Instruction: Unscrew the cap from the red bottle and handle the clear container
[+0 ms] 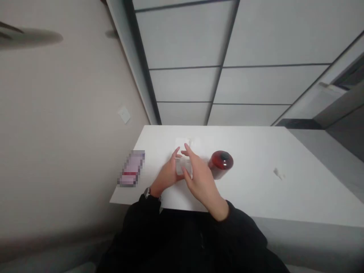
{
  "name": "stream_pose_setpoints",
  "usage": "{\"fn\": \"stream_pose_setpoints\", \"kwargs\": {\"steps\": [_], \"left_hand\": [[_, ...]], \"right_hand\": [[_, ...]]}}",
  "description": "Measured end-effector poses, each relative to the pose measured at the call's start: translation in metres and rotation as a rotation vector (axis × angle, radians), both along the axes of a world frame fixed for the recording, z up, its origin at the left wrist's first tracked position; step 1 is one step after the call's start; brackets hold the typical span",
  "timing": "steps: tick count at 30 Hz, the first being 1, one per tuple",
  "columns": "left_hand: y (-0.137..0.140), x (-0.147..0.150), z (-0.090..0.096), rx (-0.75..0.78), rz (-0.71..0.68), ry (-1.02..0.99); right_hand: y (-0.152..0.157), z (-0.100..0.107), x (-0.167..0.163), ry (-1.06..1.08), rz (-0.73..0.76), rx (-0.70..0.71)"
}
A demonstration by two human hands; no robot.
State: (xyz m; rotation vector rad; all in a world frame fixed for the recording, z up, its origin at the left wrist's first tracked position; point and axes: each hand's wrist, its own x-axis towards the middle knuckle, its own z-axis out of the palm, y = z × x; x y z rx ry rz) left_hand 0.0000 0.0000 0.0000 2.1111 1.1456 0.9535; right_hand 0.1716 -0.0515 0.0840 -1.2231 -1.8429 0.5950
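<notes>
Head view: small clear object (182,165) blurred, half hidden between both hands' fingers (186,148).

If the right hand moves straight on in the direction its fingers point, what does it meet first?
The right hand points up and left, away from the person. First in that line is probably the small clear thing between both hands; it may already touch it. The red jar lies off to the side.

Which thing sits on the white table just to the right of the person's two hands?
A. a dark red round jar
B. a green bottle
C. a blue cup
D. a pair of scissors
A: a dark red round jar stands on the white table right beside the right hand, while the left hand meets it around a small clear object.
</notes>
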Motion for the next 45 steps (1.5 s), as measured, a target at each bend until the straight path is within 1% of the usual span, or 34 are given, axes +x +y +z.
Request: {"fn": "stream_pose_setpoints", "kwargs": {"steps": [2,3,6,9,15,17,19,21,25,28,29,30,32,33,34,35,37,39,41,42,45], "left_hand": [[0.001,-0.001,0.0,-0.076,0.006,0.012],[0.001,-0.001,0.0,-0.103,0.013,0.015],[0.002,-0.001,-0.003,-0.109,0.044,0.02],[0.003,0.0,-0.005,-0.084,0.047,0.012],[0.004,0.002,-0.003,-0.072,0.016,-0.002],[0.002,0.003,-0.001,-0.092,0.026,0.001],[0.001,0.003,0.002,-0.114,0.042,0.008],[-0.001,0.004,0.005,-0.133,0.055,0.013],[-0.004,0.003,0.009,-0.164,0.061,0.009],[-0.003,0.002,0.008,-0.161,0.06,0.0],[-0.003,0.003,0.007,-0.155,0.061,-0.004],[-0.002,0.003,0.005,-0.148,0.061,-0.008],[0.0,0.004,0.003,-0.139,0.062,-0.013],[0.0,0.004,0.002,-0.137,0.065,-0.015],[0.001,0.004,0.002,-0.137,0.07,-0.014],[0.001,0.004,0.002,-0.138,0.076,-0.013],[0.0,0.004,0.002,-0.138,0.087,-0.011],[-0.001,0.004,0.003,-0.138,0.089,-0.01],[-0.002,0.003,0.003,-0.145,0.089,-0.011],[-0.002,0.003,0.004,-0.152,0.091,-0.01],[-0.001,0.002,0.005,-0.172,0.088,-0.006]], "right_hand": [[0.009,-0.018,-0.004,-0.08,0.002,-0.046],[0.012,-0.023,-0.006,-0.108,0.0,-0.072],[0.017,-0.028,-0.007,-0.183,-0.014,-0.133],[0.023,-0.021,-0.004,-0.25,-0.004,-0.15],[0.028,-0.005,0.004,-0.369,0.141,-0.138],[0.029,-0.001,0.004,-0.43,0.154,-0.131],[0.031,0.002,0.001,-0.502,0.11,-0.138],[0.033,0.006,-0.003,-0.566,0.034,-0.152],[0.027,0.011,-0.011,-0.631,-0.104,-0.175],[0.019,0.012,-0.01,-0.645,-0.199,-0.119],[0.018,0.011,-0.008,-0.641,-0.195,-0.07],[0.017,0.01,-0.006,-0.633,-0.159,-0.013],[0.018,0.008,-0.002,-0.614,-0.021,0.076],[0.02,0.008,-0.001,-0.613,0.051,0.084],[0.021,0.007,0.001,-0.623,0.103,0.065],[0.022,0.008,0.002,-0.643,0.121,0.024],[0.022,0.01,0.003,-0.696,0.074,-0.069],[0.021,0.014,0.004,-0.717,-0.02,-0.122],[0.018,0.018,0.004,-0.687,-0.082,-0.12],[0.017,0.019,0.004,-0.66,-0.087,-0.107],[0.015,0.02,0.0,-0.588,-0.009,-0.083]]}}
